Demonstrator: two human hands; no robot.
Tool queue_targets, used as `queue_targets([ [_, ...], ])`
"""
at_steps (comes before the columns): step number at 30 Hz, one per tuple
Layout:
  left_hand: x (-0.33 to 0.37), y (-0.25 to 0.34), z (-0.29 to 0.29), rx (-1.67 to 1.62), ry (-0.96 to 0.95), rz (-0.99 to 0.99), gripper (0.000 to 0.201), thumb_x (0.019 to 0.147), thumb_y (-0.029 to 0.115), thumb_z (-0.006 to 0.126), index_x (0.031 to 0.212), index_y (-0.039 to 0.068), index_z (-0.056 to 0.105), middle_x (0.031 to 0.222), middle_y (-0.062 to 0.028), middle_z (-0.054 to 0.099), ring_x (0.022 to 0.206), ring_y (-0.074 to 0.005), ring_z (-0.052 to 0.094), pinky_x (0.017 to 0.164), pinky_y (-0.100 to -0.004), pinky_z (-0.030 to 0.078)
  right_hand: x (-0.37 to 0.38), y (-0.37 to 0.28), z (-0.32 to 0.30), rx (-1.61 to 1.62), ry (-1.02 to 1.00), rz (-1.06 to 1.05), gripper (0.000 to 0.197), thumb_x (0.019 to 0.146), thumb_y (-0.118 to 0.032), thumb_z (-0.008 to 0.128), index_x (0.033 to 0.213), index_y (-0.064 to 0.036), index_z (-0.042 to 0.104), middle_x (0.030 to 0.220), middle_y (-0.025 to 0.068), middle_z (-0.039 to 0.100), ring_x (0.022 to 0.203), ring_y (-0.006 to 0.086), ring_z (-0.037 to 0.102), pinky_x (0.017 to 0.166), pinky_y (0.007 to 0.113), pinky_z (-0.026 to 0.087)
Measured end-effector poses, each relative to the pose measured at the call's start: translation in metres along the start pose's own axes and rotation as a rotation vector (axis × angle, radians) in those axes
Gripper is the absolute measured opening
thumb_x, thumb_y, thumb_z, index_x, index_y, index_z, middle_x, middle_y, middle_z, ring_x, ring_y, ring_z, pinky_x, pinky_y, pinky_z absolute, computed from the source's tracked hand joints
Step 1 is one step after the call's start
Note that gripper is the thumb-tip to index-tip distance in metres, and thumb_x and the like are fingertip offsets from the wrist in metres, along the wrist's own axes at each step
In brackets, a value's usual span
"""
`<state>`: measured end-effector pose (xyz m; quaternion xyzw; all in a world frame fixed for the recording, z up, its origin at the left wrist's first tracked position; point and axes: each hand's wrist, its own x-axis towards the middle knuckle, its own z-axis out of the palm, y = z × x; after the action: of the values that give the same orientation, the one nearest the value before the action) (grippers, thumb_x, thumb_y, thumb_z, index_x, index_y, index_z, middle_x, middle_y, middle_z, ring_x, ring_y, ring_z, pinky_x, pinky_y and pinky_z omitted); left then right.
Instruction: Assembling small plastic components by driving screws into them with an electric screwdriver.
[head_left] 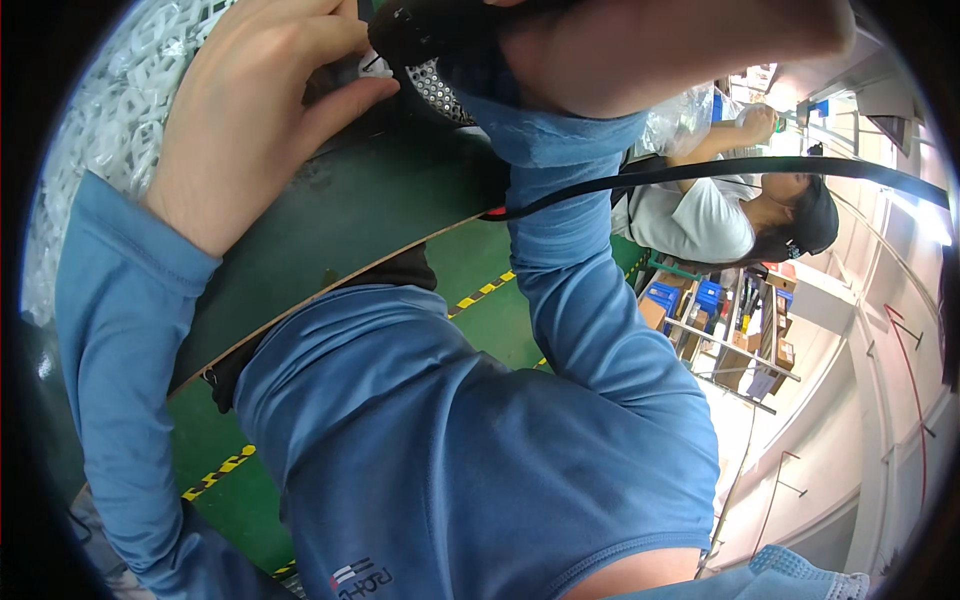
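My left hand (pixel 260 105) reaches over the dark green tabletop (pixel 360 190). Its thumb and forefinger close around a small white plastic piece (pixel 375 66), whose exact shape is hard to make out. Just right of those fingertips is a dark object with a perforated metal face (pixel 434 92), partly covered by my right arm. My right hand (pixel 680 60) crosses the upper edge, close to the camera and blurred. Its fingers are hidden or out of the picture, so what they hold cannot be seen.
A heap of white plastic pieces (pixel 125 100) under clear film lies at the left. A black cable (pixel 720 168) crosses the right side. A person in a light shirt (pixel 695 222) works beyond my right arm, near shelving with blue bins (pixel 708 296). Yellow-black tape marks the green floor (pixel 500 345).
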<state>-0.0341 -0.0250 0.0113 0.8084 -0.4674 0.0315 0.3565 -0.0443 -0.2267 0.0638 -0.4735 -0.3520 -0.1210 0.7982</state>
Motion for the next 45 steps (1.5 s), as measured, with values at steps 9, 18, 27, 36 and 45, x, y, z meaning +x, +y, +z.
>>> queue_targets([
  [9, 0.003, -0.013, 0.030, -0.112, 0.309, 0.150, 0.028, 0.073, 0.007, 0.082, 0.086, -0.005, 0.060, 0.099, -0.0163, 0.062, 0.098, -0.0372, 0.059, 0.084, -0.0429, 0.048, 0.001, -0.006, 0.003, -0.002, 0.012, -0.016, 0.056, 0.100, -0.046, 0.058, 0.132, -0.0009, 0.050, 0.083, 0.0121, 0.061, 0.060, 0.0180, 0.059, 0.059, 0.031, 0.052],
  [18, 0.000, -0.012, 0.023, -0.093, 0.185, 0.050, 0.028, 0.069, 0.006, 0.082, 0.083, -0.004, 0.060, 0.096, -0.0137, 0.062, 0.090, -0.0341, 0.057, 0.079, -0.0429, 0.046, 0.006, -0.008, -0.008, -0.008, 0.003, -0.050, 0.057, 0.101, -0.047, 0.057, 0.132, -0.0011, 0.050, 0.082, 0.0119, 0.061, 0.059, 0.0180, 0.058, 0.059, 0.032, 0.052],
  [27, 0.001, -0.018, 0.030, -0.111, 0.281, 0.158, 0.026, 0.073, 0.010, 0.081, 0.091, -0.002, 0.067, 0.099, -0.0118, 0.064, 0.094, -0.0337, 0.058, 0.083, -0.0435, 0.047, 0.004, -0.008, -0.016, 0.018, 0.011, -0.060, 0.057, 0.101, -0.048, 0.057, 0.133, -0.0013, 0.049, 0.081, 0.0117, 0.061, 0.058, 0.0180, 0.058, 0.058, 0.032, 0.052],
  [36, 0.000, -0.010, 0.028, -0.120, 0.221, 0.083, 0.025, 0.075, 0.010, 0.080, 0.092, -0.002, 0.066, 0.101, -0.0116, 0.063, 0.092, -0.0327, 0.056, 0.081, -0.0424, 0.045, -0.003, -0.012, -0.017, 0.035, 0.012, -0.078, 0.058, 0.101, -0.049, 0.057, 0.133, -0.0015, 0.049, 0.081, 0.0116, 0.061, 0.058, 0.0179, 0.058, 0.057, 0.032, 0.051],
  [45, -0.001, -0.011, 0.020, -0.048, 0.150, 0.064, 0.024, 0.076, 0.008, 0.080, 0.089, -0.003, 0.063, 0.093, -0.0108, 0.057, 0.085, -0.0315, 0.052, 0.075, -0.0398, 0.044, 0.002, -0.014, -0.024, 0.078, -0.029, -0.152, 0.058, 0.101, -0.050, 0.056, 0.133, -0.0017, 0.049, 0.080, 0.0114, 0.061, 0.057, 0.0179, 0.057, 0.057, 0.032, 0.051],
])
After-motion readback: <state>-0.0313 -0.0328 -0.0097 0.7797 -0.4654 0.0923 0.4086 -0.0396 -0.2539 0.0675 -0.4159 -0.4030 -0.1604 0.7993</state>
